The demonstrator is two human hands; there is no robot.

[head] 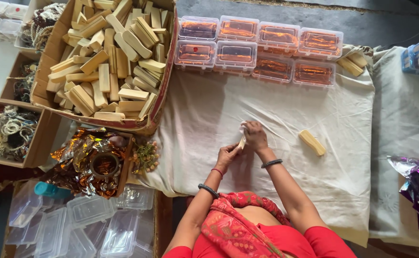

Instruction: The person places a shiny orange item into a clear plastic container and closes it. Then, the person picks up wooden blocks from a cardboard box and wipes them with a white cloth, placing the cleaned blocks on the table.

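- The left hand and the right hand meet over a white cloth.
- Both hands curl their fingers around one small wooden stick, pinching it between them.
- Another wooden stick lies on the cloth, near the right hand.
- Farther off, clear lidded boxes with shiny orange stuff inside sit in two rows.
- A big cardboard box on the left is full of wooden sticks.
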